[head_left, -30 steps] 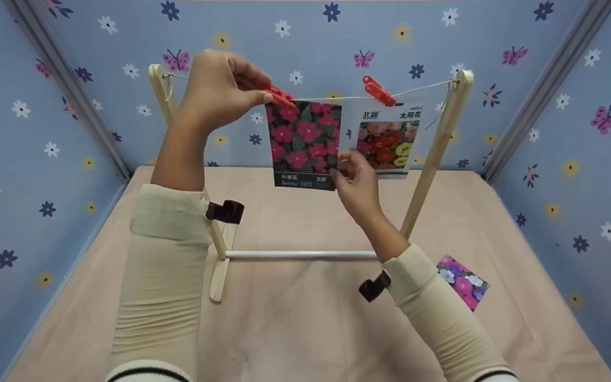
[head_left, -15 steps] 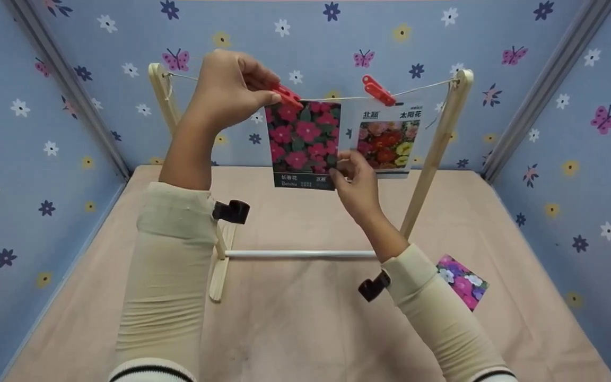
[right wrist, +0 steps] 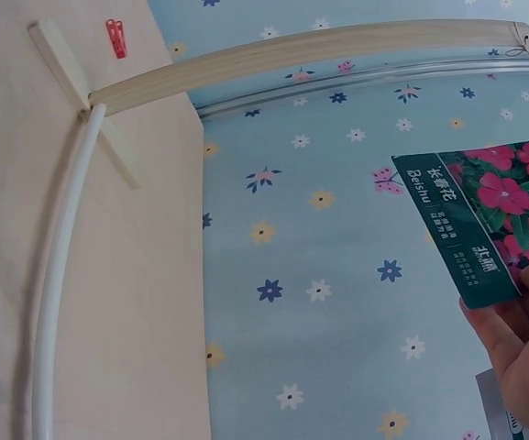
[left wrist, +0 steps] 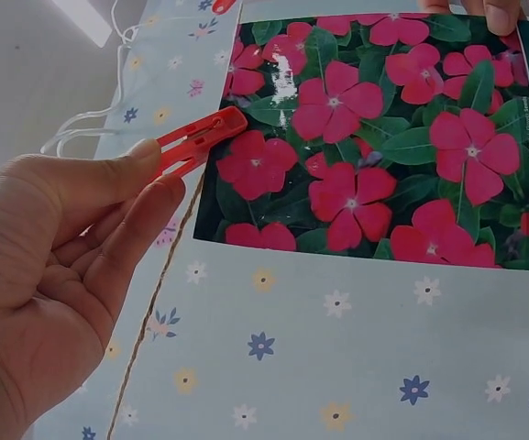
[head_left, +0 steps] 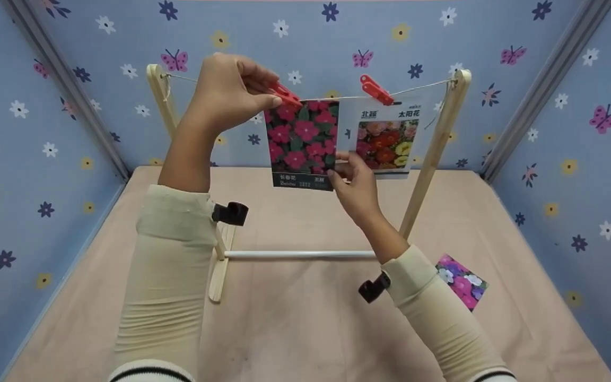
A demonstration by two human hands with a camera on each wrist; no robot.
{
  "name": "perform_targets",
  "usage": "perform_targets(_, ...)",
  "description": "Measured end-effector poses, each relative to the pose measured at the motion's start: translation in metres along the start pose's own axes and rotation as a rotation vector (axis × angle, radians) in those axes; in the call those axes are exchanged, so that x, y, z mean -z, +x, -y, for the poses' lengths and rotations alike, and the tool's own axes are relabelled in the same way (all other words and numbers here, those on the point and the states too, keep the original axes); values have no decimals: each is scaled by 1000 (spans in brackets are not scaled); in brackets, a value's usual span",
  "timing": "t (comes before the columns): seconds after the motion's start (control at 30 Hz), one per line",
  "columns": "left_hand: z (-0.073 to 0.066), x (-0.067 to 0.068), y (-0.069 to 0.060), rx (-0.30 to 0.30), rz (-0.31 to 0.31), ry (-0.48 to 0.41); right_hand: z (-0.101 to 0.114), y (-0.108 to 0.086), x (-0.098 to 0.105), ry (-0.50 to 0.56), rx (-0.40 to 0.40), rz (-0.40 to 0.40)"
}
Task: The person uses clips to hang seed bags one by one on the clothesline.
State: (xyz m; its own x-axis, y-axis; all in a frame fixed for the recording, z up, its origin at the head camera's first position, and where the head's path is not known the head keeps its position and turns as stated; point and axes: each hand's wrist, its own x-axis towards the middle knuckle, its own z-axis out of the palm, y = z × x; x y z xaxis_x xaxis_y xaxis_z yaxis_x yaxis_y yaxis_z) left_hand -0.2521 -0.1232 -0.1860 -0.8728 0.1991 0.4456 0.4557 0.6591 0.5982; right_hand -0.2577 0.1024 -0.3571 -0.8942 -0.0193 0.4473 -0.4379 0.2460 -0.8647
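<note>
My left hand point(head_left: 228, 93) pinches a red clothespin point(left wrist: 204, 137) between thumb and fingers. The clothespin's tip sits over the string and the top left part of a seed packet point(head_left: 304, 140) with pink flowers. Lower down, my right hand point(head_left: 357, 188) holds that packet by its lower right edge, thumb in front. To the right, a second seed packet point(head_left: 387, 146), white with red and yellow flowers, hangs from the string point(head_left: 419, 88) under another red clothespin point(head_left: 376, 90).
A wooden rack with two posts point(head_left: 435, 154) carries the string, and a white rod point(head_left: 300, 254) joins its base. A packet with purple and pink flowers point(head_left: 463, 282) lies on the table at right. Another red clothespin point(right wrist: 116, 38) lies beside the rack's foot point(right wrist: 58, 64).
My left hand has shifted slightly to the right, and the clothespin moved with it along the packet's top edge. My right hand and the packet have stayed nearly still.
</note>
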Motion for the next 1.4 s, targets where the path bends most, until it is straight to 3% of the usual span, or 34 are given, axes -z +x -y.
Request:
perform_targets(0.3,3,1,-1,-16,-13,-82,-1,-4,1,22,-10,-8)
perform_targets(0.8,10,-1,-3,-60,-49,-172,-2,-16,12,-38,168,-39)
perform_targets(1.03,6,-5,-4,-70,-61,-115,1,-19,26,27,204,-51)
perform_targets(1.23,4,-7,-9,-81,-70,-38,2,-26,37,68,186,-49)
perform_targets(1.4,8,-8,-13,-97,-109,-20,2,-31,44,70,206,-57)
